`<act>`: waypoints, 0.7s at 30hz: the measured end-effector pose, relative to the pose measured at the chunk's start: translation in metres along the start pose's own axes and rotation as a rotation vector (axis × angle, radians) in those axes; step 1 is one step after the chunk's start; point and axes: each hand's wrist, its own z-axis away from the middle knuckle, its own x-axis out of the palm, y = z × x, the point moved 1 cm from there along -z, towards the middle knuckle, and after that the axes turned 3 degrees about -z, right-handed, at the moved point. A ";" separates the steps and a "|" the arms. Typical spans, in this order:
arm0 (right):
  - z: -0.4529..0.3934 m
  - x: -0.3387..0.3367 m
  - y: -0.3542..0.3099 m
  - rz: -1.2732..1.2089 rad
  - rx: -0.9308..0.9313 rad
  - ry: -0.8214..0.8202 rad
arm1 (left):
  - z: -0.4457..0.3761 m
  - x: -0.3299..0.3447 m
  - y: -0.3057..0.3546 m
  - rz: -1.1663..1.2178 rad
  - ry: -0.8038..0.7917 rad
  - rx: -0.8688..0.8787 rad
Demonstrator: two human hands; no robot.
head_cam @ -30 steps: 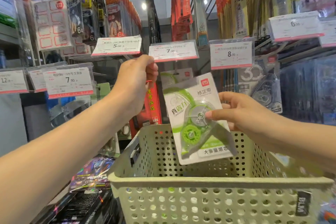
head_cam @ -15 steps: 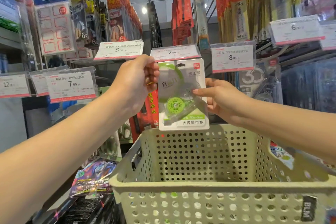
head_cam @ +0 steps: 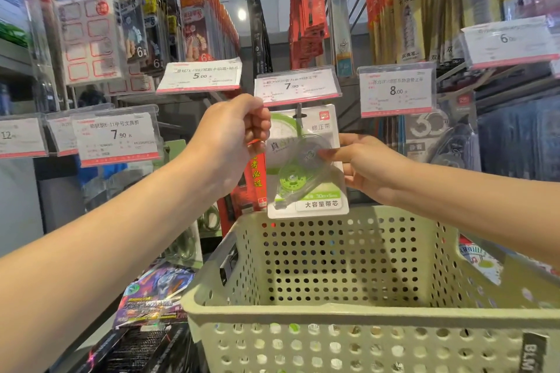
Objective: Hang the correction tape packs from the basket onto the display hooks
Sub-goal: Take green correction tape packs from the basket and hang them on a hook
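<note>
A green-and-white correction tape pack (head_cam: 306,188) hangs upright just under the 7.90 price tag (head_cam: 297,86), its top hole at the display hook (head_cam: 299,113). My right hand (head_cam: 363,166) pinches the pack's right side, thumb on the clear blister. My left hand (head_cam: 233,136) is closed around the lower left corner of that price tag, next to the pack's left edge. Below stands the beige perforated basket (head_cam: 348,315); no packs are visible inside it.
Hooks with hanging stationery packs crowd the rack above and on both sides, each with a price tag: 5.00 (head_cam: 200,76), 8.00 (head_cam: 397,91), 6.00 (head_cam: 509,39). Grey correction tape packs (head_cam: 439,136) hang at the right. Colourful card packs (head_cam: 154,297) lie at lower left.
My right hand has raised the pack from over the basket up to the hook beneath the 7.90 tag. My left hand has stayed on the tag.
</note>
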 end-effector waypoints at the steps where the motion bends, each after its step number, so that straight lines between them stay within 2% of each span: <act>1: -0.002 0.000 0.001 0.011 0.007 0.013 | 0.000 0.000 -0.001 -0.003 -0.004 -0.002; 13: -0.043 -0.002 0.018 0.191 0.019 0.073 | 0.001 -0.004 -0.011 -0.178 -0.029 -0.012; 21: -0.057 -0.003 0.025 0.293 -0.001 0.107 | 0.002 -0.005 -0.011 -0.195 -0.034 -0.002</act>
